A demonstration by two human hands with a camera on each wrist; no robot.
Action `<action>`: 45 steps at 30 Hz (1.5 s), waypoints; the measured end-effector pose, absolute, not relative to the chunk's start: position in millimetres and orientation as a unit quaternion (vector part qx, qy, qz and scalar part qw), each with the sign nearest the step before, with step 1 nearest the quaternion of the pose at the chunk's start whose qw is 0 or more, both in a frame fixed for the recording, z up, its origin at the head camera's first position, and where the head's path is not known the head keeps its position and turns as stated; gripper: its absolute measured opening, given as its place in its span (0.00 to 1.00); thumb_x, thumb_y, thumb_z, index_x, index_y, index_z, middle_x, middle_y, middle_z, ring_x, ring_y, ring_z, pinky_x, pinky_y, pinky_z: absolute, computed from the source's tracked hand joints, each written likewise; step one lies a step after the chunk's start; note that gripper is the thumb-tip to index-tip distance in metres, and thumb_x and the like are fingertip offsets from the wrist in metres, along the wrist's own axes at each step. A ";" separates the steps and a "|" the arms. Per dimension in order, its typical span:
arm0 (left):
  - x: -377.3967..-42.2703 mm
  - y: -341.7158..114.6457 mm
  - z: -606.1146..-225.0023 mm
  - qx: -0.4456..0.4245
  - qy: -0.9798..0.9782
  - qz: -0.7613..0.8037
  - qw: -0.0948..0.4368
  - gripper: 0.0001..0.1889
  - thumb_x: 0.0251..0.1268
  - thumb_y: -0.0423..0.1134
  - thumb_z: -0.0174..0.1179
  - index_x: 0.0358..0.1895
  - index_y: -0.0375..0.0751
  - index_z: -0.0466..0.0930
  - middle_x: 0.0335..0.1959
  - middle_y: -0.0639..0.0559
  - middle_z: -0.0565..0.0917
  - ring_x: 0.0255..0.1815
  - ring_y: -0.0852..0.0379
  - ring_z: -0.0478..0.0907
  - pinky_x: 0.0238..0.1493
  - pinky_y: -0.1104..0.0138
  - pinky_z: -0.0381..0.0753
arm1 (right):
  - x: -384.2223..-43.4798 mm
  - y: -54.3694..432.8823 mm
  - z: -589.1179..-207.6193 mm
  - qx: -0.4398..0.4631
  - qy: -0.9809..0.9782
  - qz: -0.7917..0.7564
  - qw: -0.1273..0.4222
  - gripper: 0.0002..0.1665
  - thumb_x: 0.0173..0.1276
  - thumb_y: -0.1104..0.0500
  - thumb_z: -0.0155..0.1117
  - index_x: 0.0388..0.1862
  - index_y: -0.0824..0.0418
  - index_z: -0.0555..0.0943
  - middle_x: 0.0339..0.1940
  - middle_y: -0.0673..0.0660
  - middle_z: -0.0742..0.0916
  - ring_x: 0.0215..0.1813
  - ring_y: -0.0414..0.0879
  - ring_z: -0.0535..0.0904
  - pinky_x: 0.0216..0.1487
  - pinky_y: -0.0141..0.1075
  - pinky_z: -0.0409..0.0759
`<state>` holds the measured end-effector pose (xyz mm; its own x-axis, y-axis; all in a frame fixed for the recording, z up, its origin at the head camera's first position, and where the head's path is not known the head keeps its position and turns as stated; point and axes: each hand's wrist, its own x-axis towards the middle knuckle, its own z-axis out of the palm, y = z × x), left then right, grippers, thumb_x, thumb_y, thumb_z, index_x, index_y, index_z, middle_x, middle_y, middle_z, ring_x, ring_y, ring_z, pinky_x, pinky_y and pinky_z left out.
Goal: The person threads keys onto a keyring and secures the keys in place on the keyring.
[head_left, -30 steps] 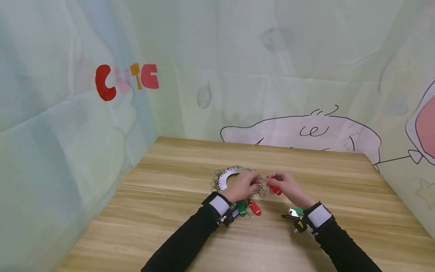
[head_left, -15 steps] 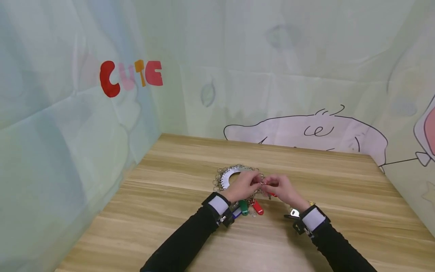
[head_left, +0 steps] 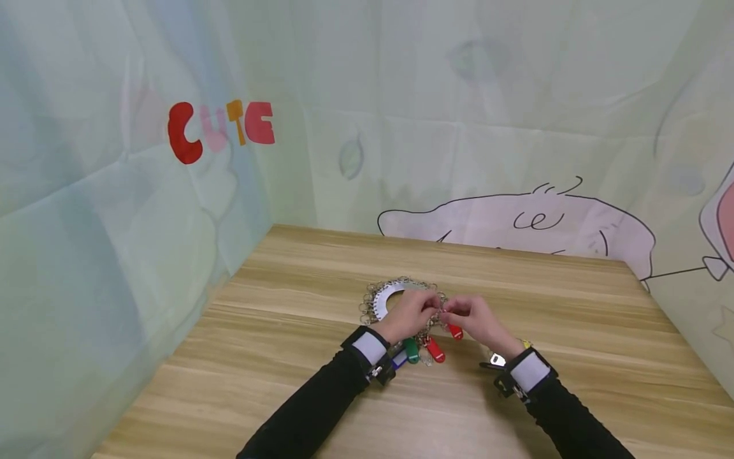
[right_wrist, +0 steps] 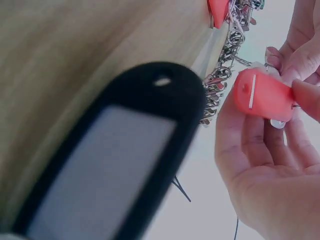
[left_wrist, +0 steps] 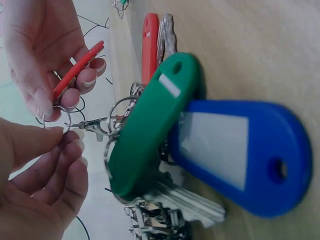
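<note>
My left hand [head_left: 406, 315] reaches over a round metal rack [head_left: 380, 301] edged with small rings and clips, and pinches a thin metal ring [left_wrist: 68, 116] between thumb and forefinger. This ring joins a small clip [left_wrist: 95, 125] on the rack's right side. Close by on the right, my right hand [head_left: 477, 319] holds a red key tag [right_wrist: 262, 95] by its ring end, fingertips almost against the left ones. From the rack's near edge hang a green key tag [left_wrist: 155, 125], a blue key tag [left_wrist: 240, 155] and another red key tag [head_left: 436, 350], with keys [left_wrist: 190, 200] among them.
A black key tag [right_wrist: 115, 165] with a pale label lies under the right wrist, and a bit of yellow [head_left: 524, 343] shows beside the cuff. The wooden table [head_left: 287, 382] meets a printed cloth backdrop [head_left: 321, 172] at the back and sides.
My right hand has come left with the red key tag until its fingertips meet the left hand's at the rack. The red tag now hangs lower and shows more. The left hand stays at the rack.
</note>
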<state>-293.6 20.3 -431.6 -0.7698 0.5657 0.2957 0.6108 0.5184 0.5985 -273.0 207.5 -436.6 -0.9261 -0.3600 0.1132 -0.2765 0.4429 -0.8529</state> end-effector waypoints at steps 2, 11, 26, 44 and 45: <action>-293.0 20.0 -432.1 -0.335 -0.869 -0.362 0.034 0.05 0.65 0.28 0.57 0.37 0.40 0.81 0.32 0.50 0.84 0.29 0.65 0.73 0.32 0.78 0.73 | -272.6 207.7 -436.7 -0.191 0.846 -0.496 0.049 0.10 0.66 0.61 0.63 0.40 0.67 0.84 0.36 0.65 0.87 0.32 0.40 0.79 0.33 0.28 0.76; -294.5 19.9 -435.1 -0.335 -0.863 -0.376 0.044 0.05 0.62 0.26 0.57 0.35 0.38 0.81 0.32 0.49 0.85 0.30 0.65 0.74 0.32 0.78 0.73 | -272.1 205.5 -435.4 -0.205 0.829 -0.516 0.068 0.13 0.67 0.62 0.61 0.42 0.72 0.83 0.40 0.71 0.87 0.34 0.36 0.81 0.37 0.27 0.77; -291.3 25.1 -433.7 -0.305 -0.858 -0.410 0.051 0.06 0.56 0.23 0.58 0.31 0.35 0.81 0.28 0.46 0.84 0.27 0.65 0.72 0.29 0.78 0.72 | -270.3 197.3 -438.1 -0.215 0.856 -0.471 -0.007 0.06 0.64 0.65 0.64 0.35 0.68 0.83 0.32 0.62 0.88 0.31 0.36 0.78 0.32 0.26 0.77; -293.3 27.5 -429.3 -0.296 -0.875 -0.381 0.045 0.06 0.55 0.24 0.59 0.28 0.38 0.81 0.28 0.49 0.84 0.27 0.65 0.71 0.29 0.78 0.70 | -262.7 196.3 -432.0 -0.221 0.859 -0.462 -0.014 0.08 0.62 0.66 0.66 0.39 0.65 0.77 0.36 0.63 0.88 0.37 0.50 0.86 0.35 0.27 0.81; -293.3 27.6 -429.1 -0.298 -0.875 -0.379 0.044 0.06 0.55 0.24 0.59 0.29 0.38 0.81 0.28 0.49 0.83 0.27 0.65 0.71 0.28 0.78 0.70 | -262.9 196.5 -432.5 -0.218 0.859 -0.463 -0.015 0.08 0.62 0.66 0.66 0.39 0.65 0.77 0.35 0.62 0.88 0.37 0.49 0.85 0.35 0.28 0.81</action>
